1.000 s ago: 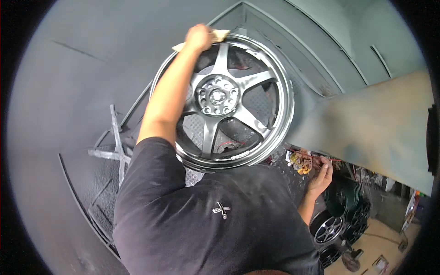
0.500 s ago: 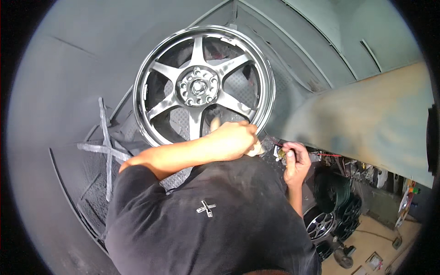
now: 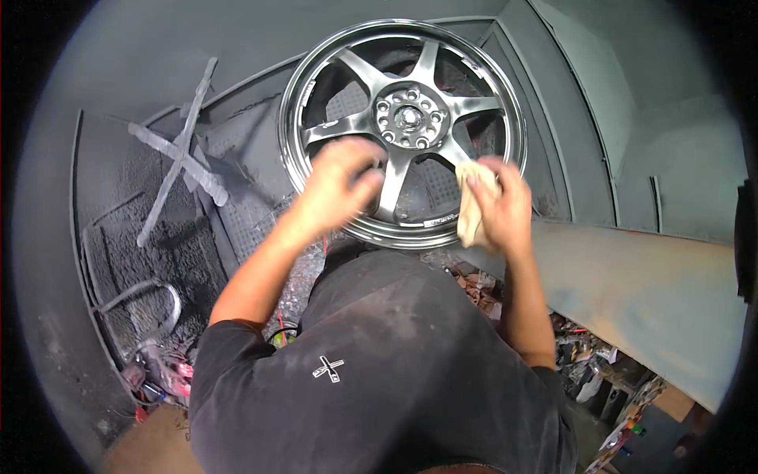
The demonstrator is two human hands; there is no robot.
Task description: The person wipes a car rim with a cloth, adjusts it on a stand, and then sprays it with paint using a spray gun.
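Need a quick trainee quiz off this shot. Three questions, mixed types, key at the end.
1. Short answer: which hand holds the folded cream cloth?
2. True or false: in the picture, the grey cross-shaped frame is left of the shiny silver-grey metal wheel.
3. Multiple choice: how many spokes does the wheel have? A) four B) six C) nine

Key:
1. The right hand.
2. True.
3. B, six.
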